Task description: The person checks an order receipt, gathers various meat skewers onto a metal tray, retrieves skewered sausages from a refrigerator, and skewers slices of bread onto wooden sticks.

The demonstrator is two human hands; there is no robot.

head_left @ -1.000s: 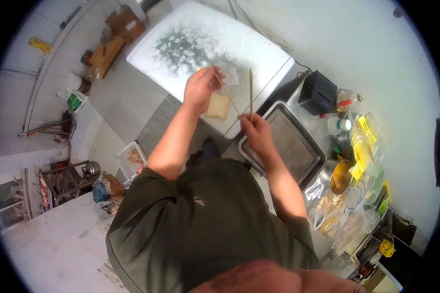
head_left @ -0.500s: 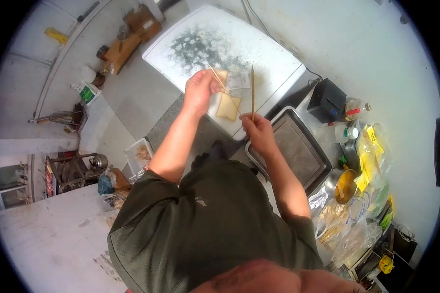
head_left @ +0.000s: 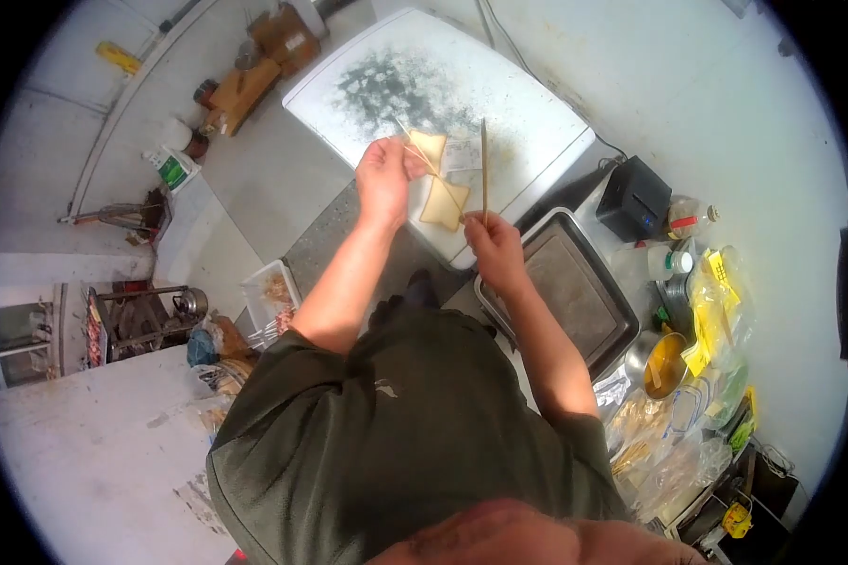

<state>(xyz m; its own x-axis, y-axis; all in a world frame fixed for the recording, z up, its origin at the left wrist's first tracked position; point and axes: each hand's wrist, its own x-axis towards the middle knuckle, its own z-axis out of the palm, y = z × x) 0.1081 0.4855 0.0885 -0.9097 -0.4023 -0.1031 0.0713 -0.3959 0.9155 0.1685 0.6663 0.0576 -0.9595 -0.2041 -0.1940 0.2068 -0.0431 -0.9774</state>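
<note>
My left hand (head_left: 383, 176) is closed in a pinch on a thin pale skewer (head_left: 450, 192), which slants down to the right across two bread slices. My right hand (head_left: 496, 249) grips a longer, darker stick (head_left: 485, 169), held nearly in line with my forearm, and its fingers also meet the skewer's lower end. The upper bread slice (head_left: 428, 144) and the lower bread slice (head_left: 441, 204) sit close together over the white tabletop (head_left: 528, 118). Whether the skewer passes through the bread or only over it, I cannot tell.
A dark rectangular baking tray (head_left: 570, 292) stands right of the tabletop. Beyond it are a black box (head_left: 634, 198), bottles (head_left: 669, 261), a metal bowl with yellow contents (head_left: 666, 365) and plastic bags (head_left: 721, 301). A white bin (head_left: 271, 287) stands on the floor at left.
The dark stick has swung slightly left at its tip. More of the upper bread slice shows beside my left hand. Both hands keep their hold, and the whole view has shifted slightly.
</note>
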